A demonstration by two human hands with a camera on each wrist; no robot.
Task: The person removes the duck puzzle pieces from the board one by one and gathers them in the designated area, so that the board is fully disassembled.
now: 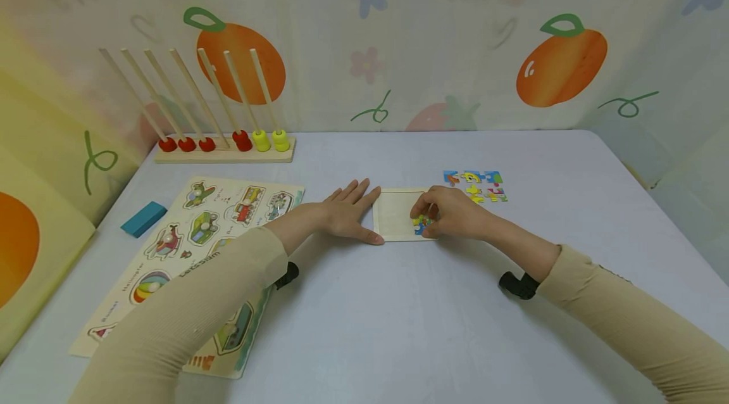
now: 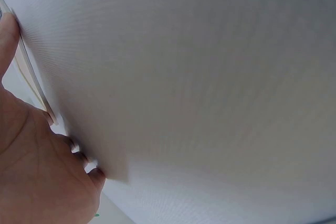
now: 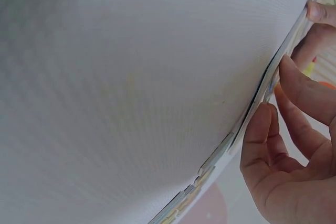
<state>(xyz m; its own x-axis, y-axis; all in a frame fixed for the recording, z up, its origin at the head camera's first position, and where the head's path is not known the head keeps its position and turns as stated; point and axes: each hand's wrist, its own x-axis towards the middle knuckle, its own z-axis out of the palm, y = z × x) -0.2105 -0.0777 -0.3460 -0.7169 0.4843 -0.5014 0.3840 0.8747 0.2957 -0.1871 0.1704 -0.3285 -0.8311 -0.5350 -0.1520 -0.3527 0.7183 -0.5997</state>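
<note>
A shallow wooden puzzle tray [image 1: 394, 217] lies on the table in front of me. My left hand [image 1: 348, 213] rests along its left side, fingers spread and straight, thumb at the near corner. In the left wrist view that thumb touches the tray edge [image 2: 32, 77]. At the tray's right end my right hand [image 1: 455, 214] has curled fingers and pinches a colourful jigsaw piece [image 1: 422, 225], partly hidden by the fingers. The right wrist view shows the right hand [image 3: 296, 156] with its fingertips at the tray; the piece is barely visible there. Several loose jigsaw pieces [image 1: 473, 177] lie beyond the right hand.
A wooden peg counter [image 1: 224, 156] with red and yellow beads stands at the back left. A picture board [image 1: 228, 192] lies under the left forearm, beside a blue block [image 1: 143, 219]. A printed curtain [image 1: 444, 43] hangs behind the table [image 1: 398, 328].
</note>
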